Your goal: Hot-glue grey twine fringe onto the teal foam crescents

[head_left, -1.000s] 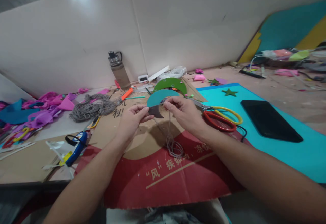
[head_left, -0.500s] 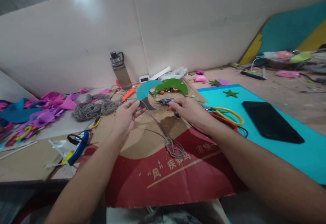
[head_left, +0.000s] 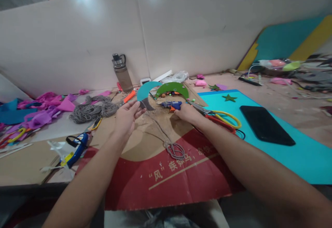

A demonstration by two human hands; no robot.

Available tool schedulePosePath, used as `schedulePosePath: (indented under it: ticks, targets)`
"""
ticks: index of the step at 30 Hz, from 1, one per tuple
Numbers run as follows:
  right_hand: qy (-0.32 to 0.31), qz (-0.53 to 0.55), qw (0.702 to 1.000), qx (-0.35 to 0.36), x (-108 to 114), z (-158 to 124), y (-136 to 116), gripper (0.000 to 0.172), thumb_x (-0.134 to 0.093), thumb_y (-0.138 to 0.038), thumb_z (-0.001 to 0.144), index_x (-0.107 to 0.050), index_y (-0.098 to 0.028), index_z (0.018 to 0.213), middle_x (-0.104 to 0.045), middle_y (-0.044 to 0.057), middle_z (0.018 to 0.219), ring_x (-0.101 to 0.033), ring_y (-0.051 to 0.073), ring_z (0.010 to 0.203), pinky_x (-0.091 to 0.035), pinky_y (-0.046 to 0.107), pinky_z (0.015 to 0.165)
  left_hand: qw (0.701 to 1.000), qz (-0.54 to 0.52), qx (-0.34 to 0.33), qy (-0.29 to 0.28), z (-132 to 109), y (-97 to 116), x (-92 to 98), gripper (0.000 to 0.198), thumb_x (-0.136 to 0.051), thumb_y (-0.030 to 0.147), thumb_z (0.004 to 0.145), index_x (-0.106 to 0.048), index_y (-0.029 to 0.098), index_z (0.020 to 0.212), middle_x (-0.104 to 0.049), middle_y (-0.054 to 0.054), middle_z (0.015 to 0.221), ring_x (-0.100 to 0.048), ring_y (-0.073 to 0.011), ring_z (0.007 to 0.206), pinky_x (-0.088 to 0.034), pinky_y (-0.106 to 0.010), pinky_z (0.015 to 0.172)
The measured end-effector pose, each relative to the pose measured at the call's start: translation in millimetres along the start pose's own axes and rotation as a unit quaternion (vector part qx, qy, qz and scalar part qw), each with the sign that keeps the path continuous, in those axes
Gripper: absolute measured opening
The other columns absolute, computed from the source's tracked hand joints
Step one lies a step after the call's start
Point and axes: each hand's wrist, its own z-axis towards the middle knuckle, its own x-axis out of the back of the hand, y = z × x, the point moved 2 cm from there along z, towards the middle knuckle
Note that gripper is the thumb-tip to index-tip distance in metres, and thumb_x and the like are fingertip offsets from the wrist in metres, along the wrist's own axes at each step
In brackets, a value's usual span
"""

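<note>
Between the thumb and fingers of my left hand (head_left: 129,115) is a crescent (head_left: 145,91), blue on its upper part and grey string-covered at its lower end. A grey string (head_left: 175,150) runs from near that end to a loose coil on the red and brown cardboard (head_left: 166,183). My right hand (head_left: 188,112) is closed round a blue glue gun (head_left: 172,104), whose nozzle points left toward the crescent. A green crescent (head_left: 173,89) lies just behind the glue gun.
Scissors (head_left: 228,119) and a black phone (head_left: 267,124) are on the right, near a green star (head_left: 229,98). A bottle (head_left: 122,72) stands behind a grey string bundle (head_left: 93,110). Felt scraps (head_left: 49,107) lie at the left.
The glue gun shows more of its blue body and sits a little lower in my right hand. The view has shifted slightly, moving the phone and star leftward. My left hand still holds the crescent.
</note>
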Motion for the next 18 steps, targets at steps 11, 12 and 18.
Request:
schedulePosePath:
  ticks: [11,12,18]
  targets:
    - [0.006,0.350,0.935,0.057,28.4,-43.9,-37.9,0.030,-0.052,-0.013,0.068,-0.047,-0.023,0.096,-0.055,-0.006,0.060,-0.051,0.012,0.045,-0.045,0.027,0.047,0.998,-0.013,-0.036,0.054,13.5,1.9,15.9,0.015,-0.079,0.017,0.068,-0.066,0.011,0.071,-0.071,-0.003,0.070,-0.066,-0.0102,0.061,-0.060,-0.029,0.073]
    - [-0.002,0.371,0.925,0.076,29.0,-49.9,-42.9,0.032,-0.052,-0.013,0.068,-0.046,-0.023,0.098,-0.054,-0.007,0.060,-0.050,0.012,0.045,-0.043,0.026,0.046,0.997,-0.014,-0.036,0.061,14.6,1.9,17.8,0.014,-0.079,0.016,0.068,-0.066,0.011,0.072,-0.071,-0.004,0.071,-0.067,-0.0108,0.062,-0.060,-0.029,0.073]
    - [-0.025,0.403,0.903,0.147,23.3,-66.1,-53.5,0.032,-0.057,-0.031,0.083,-0.046,-0.021,0.111,-0.053,-0.003,0.069,-0.047,0.012,0.051,-0.039,0.027,0.044,0.997,0.014,-0.049,0.054,11.8,-1.0,16.7,0.016,-0.080,0.021,0.067,-0.068,0.011,0.070,-0.067,-0.001,0.064,-0.064,-0.0095,0.058,-0.060,-0.031,0.077]
